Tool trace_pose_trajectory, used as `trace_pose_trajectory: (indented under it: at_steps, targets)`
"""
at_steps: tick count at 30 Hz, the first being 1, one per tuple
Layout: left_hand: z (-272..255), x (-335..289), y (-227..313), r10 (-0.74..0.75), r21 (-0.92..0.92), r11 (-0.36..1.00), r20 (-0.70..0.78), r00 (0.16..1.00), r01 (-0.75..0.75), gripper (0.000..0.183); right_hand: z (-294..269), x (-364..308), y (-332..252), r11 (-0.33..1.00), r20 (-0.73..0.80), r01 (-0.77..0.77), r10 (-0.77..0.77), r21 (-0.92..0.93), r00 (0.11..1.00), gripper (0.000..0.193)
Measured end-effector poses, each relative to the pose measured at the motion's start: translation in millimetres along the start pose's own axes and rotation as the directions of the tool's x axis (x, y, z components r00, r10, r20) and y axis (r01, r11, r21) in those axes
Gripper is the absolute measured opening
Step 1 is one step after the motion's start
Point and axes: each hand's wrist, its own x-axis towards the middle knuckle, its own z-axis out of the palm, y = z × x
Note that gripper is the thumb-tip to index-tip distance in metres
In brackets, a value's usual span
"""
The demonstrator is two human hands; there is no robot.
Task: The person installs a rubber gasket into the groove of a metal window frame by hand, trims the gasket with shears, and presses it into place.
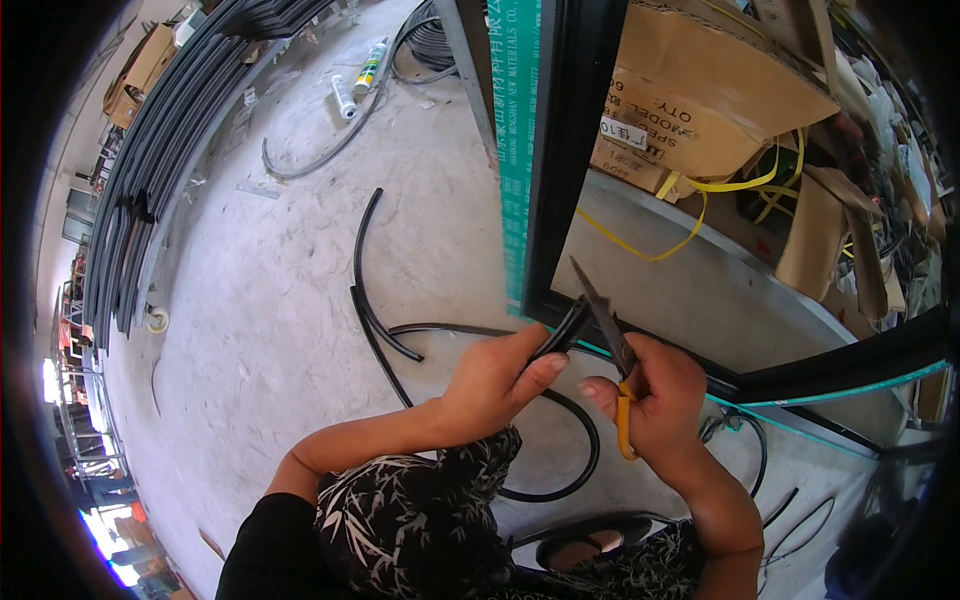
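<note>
My left hand (497,377) is closed round a black rubber strip (572,326), whose end sticks out past the thumb and forefinger. The strip seems to run back in a loop over the floor near my knees. In my right hand (667,390) is a pair of scissors (626,420) with orange-yellow handles. Their blades are parted and point up and away from me, right beside the strip's end. Whether a blade touches the strip I cannot tell. Just beyond both hands stands the corner of a black frame (575,160) with green printed film (513,200) along its side.
Loose black strip pieces (362,250) lie on the concrete floor (250,400). A bundle of dark strips (160,150) is at the left, with tubes (344,97) and a coil (428,45) farther off. Behind the frame are cardboard boxes (690,90) and yellow strapping (700,215).
</note>
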Motion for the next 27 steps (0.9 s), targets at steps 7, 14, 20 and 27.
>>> trace_pose_trajectory:
  at_steps: [7, 14, 20, 27]
  targets:
    - [-12, 2, 2, -0.187, -0.621, 0.642, 0.442, 0.877, 0.45, 0.056, -10, -11, 93, 0.944, -0.264, -0.32, 0.289, -0.081, 0.92, 0.041]
    - [-18, 6, 17, -0.088, -0.689, 0.54, 0.525, 0.847, 0.483, 0.05, -16, -57, 208, 0.693, -0.078, -0.43, 0.478, -0.578, 0.875, 0.032]
    - [-26, 21, 46, -0.04, -0.682, 0.624, 0.459, 0.887, 0.381, 0.049, -27, -21, 191, 0.678, 0.007, -0.223, 0.319, -0.7, 0.948, 0.033]
    - [-5, 72, 126, 0.121, -0.719, 0.643, 0.434, 0.893, 0.262, 0.048, -55, 9, 26, 0.647, 0.341, -0.269, 0.016, 0.713, 0.94, 0.046]
